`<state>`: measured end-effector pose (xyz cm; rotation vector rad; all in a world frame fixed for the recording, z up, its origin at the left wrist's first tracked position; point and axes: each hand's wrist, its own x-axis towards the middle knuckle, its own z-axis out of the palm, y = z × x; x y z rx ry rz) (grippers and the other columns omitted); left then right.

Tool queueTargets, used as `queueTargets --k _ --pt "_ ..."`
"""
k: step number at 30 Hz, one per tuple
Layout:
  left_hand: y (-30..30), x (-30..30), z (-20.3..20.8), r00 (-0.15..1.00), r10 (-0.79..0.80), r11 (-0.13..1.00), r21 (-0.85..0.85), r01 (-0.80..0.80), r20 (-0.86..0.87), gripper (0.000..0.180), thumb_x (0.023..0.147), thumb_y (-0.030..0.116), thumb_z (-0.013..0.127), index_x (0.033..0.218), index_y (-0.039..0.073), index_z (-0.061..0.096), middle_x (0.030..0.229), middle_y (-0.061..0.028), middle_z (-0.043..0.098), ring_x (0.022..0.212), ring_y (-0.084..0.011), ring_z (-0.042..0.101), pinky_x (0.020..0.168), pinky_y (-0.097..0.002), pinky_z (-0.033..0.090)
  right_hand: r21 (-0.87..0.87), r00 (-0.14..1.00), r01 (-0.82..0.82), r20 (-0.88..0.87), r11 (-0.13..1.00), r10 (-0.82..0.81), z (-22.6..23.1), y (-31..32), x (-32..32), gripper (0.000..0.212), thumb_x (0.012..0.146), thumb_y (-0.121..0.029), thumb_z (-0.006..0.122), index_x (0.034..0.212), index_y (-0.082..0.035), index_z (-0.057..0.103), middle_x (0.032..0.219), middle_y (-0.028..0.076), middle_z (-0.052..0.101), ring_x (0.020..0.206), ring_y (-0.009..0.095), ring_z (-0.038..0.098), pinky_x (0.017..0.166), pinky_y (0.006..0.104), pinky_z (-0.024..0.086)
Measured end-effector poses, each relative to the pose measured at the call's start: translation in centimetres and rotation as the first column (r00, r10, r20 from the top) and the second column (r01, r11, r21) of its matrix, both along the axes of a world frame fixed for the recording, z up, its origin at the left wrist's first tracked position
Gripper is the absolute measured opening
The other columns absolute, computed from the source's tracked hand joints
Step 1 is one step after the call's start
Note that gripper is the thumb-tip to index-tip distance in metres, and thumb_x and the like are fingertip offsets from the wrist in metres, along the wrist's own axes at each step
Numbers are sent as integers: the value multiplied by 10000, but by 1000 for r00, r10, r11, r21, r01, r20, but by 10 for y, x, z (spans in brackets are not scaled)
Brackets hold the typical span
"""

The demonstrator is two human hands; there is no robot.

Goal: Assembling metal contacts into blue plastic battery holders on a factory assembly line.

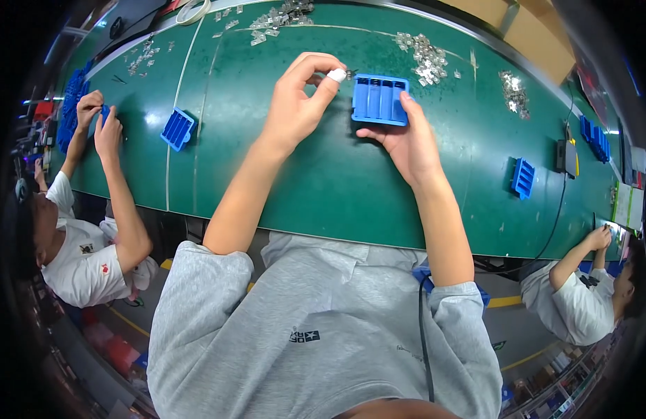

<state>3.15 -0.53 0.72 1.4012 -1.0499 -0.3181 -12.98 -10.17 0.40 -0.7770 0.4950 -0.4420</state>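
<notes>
My right hand (415, 143) holds a blue plastic battery holder (381, 101) by its right side, with the thumb on the side wall and the fingers beneath. Its long parallel slots face up, and dark small parts show at the slots' far ends. Just off the holder's far left corner, my left hand (295, 105) pinches a small metal piece (349, 74) between thumb and forefinger. A white cover (337, 74) wraps the left thumb tip. The metal piece is too small to make out its exact shape, and I cannot tell whether it touches the holder.
Loose metal contact plates (429, 61) lie beyond the holder, with another heap (284, 17) at the back and a third (514, 94) to the right. Blue holders (177, 130) sit left and right (523, 178) on the green table (323, 202). Co-workers sit at both sides.
</notes>
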Motion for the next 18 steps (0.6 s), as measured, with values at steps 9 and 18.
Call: queueTargets --k 9,18 --pt "2 -8 3 942 -76 986 168 21 328 113 836 62 623 944 29 617 906 -83 628 839 -232 596 681 -310 486 -104 988 -116 -118 988 103 -11 7 3 476 984 -391 407 1196 26 495 1091 150 593 953 235 619 776 367 559" --pt "8 -6 10 943 -125 977 201 64 309 120 821 49 625 937 19 616 881 -74 649 749 -182 621 624 -290 495 -449 976 -72 -217 890 -30 -5 18 4 360 987 -284 439 1181 11 514 932 67 611 770 117 602 640 268 540"
